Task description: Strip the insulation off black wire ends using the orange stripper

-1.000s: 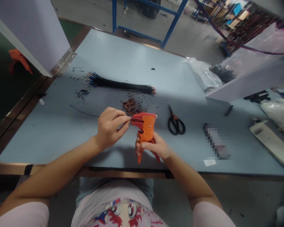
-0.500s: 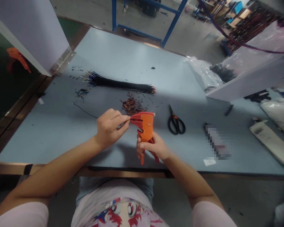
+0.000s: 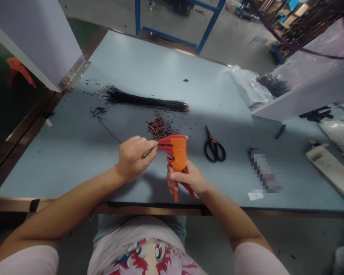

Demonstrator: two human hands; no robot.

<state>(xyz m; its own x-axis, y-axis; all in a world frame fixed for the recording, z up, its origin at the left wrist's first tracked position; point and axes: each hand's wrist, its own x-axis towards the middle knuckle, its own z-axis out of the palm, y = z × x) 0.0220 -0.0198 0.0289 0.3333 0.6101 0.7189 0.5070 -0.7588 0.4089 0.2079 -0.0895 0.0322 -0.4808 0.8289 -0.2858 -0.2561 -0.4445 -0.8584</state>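
Note:
My left hand (image 3: pixel 136 156) is closed in a pinch on a thin black wire (image 3: pixel 111 133), whose free length trails out to the left behind the hand. The pinched end is at the jaws of an orange and red wire stripper (image 3: pixel 179 152). My right hand (image 3: pixel 186 177) is wrapped round the stripper's handles and holds it upright, jaws facing left. Just behind the tool lies a pile of short copper-and-black wire scraps (image 3: pixel 159 128). Farther back, a bundle of black wires (image 3: pixel 149 101) rests on the table, with bare copper ends at the right.
Black-handled scissors (image 3: pixel 214 147) lie right of the stripper. Beyond them are a pixelated object (image 3: pixel 263 170) and a white paper slip (image 3: pixel 255 195). Small blue and black pieces (image 3: pixel 98 112) lie at left. Upright panels (image 3: pixel 301 95) and plastic bags (image 3: pixel 250 86) stand at the right.
The wire's free end has swung from the left up toward the small blue and black pieces. The stripper's handles have shifted slightly right; both hands keep their holds.

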